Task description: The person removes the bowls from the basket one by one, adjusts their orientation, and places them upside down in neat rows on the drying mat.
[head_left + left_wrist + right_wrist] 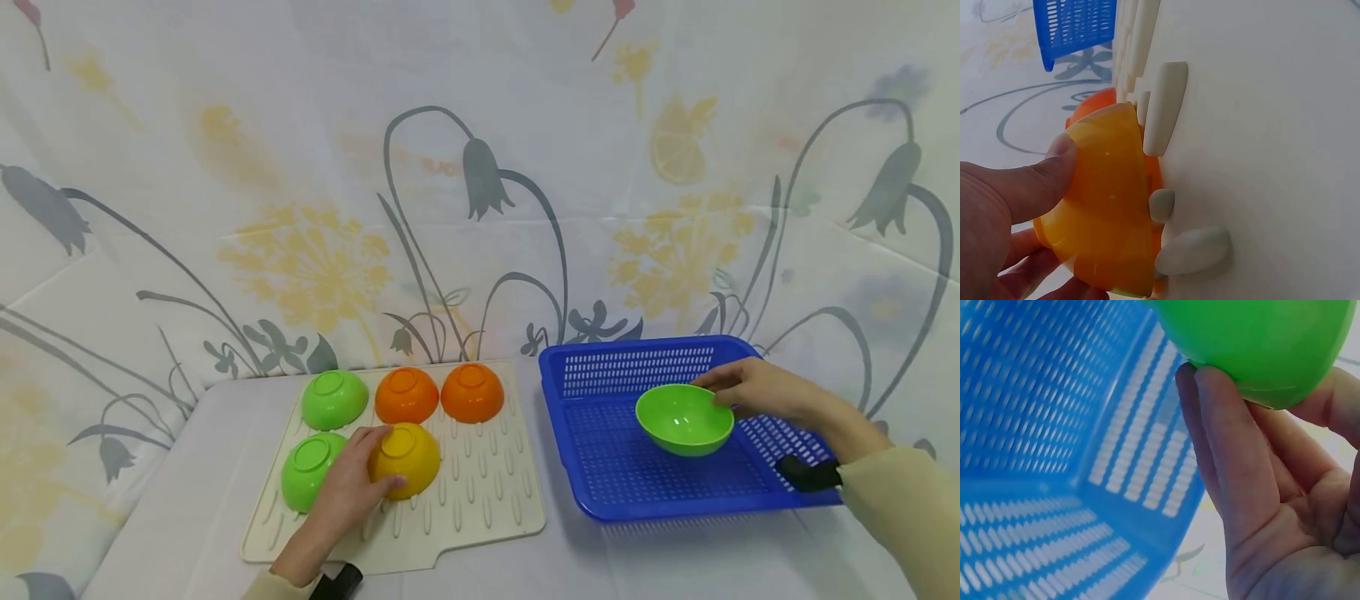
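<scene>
In the head view my left hand (347,492) grips a yellow bowl (411,461) that sits upside down on a cream drying board (487,508). The left wrist view has the thumb on one side of this bowl (1107,200) and fingers on the other, its rim at the board's ridges. Over the blue basket (600,467), my right hand (772,392) pinches the rim of a green bowl (685,421), which is held with its opening up. In the right wrist view, thumb and fingers meet at the edge of that green bowl (1266,344).
Upside down on the board stand two more green bowls, one at the back (334,400) and one at the left (309,473). Two orange bowls, one in the middle (406,396) and one farther right (472,393), line the back. A patterned cloth (465,267) hangs behind.
</scene>
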`<state>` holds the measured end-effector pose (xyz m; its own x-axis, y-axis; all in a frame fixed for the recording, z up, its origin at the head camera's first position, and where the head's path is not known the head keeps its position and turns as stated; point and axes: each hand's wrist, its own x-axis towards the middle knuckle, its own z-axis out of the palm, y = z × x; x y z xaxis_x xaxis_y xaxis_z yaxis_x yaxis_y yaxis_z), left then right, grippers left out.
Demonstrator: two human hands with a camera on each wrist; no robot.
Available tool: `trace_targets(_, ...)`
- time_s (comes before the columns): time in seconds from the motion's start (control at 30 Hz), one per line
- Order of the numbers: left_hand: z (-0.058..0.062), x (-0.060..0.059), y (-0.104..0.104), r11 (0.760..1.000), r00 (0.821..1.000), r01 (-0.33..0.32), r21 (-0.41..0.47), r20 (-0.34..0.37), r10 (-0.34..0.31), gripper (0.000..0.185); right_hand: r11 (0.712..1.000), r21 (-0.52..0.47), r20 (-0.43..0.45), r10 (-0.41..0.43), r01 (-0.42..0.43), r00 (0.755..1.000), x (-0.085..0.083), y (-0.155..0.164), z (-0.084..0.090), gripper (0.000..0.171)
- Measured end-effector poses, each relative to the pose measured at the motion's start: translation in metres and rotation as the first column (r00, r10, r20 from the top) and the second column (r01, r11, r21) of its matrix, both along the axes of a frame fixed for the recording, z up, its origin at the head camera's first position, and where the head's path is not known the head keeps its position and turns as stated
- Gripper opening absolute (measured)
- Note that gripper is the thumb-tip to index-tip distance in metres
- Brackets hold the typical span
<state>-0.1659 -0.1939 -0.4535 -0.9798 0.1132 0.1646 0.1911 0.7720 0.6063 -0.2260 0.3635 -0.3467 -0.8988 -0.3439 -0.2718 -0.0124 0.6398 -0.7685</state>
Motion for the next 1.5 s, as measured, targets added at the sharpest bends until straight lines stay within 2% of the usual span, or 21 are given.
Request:
trace_targets(0.17,0.001,0.000,0.002,1.000,1.000,0.001,0.003,-0.008,-0.001,0.070,0.996,-0.088,-0.018,0.002,-0.003,1.000,0.007,-0.017,0.003,0.046)
trace_targets(0.57,-0.001,0.000,0.004,1.000,1.000,-0.003,0.009,-0.006,0.003,0.070,0.988,-0.152,-0.081,-0.042,0.030,0.996,0.025,-0.064,0.007,0.044)
trace_targets(0.83,0.001,0.001,0.003,1.000,1.000,-0.002,0.014,0.001,0.002,0.070,0.979,-0.194,-0.113,-0.092,0.069,0.989,0.042,-0.106,0.007,0.041)
trace_targets(1.2,0.006,0.000,0.000,0.999,1.000,0.001,0.051,0.031,-0.002,0.070,0.955,-0.278,-0.085,-0.136,0.108,0.987,0.062,-0.163,-0.003,0.038)
trace_targets(1.4,0.010,0.002,0.000,0.999,1.000,0.013,0.036,0.007,-0.013,0.069,0.948,-0.299,-0.079,-0.134,0.105,0.988,0.068,-0.188,-0.011,0.036)
trace_targets(1.5,0.015,0.006,0.003,0.997,0.999,0.037,0.068,-0.015,-0.036,0.068,0.951,-0.291,-0.101,-0.144,0.109,0.984,0.071,-0.199,-0.012,0.034)
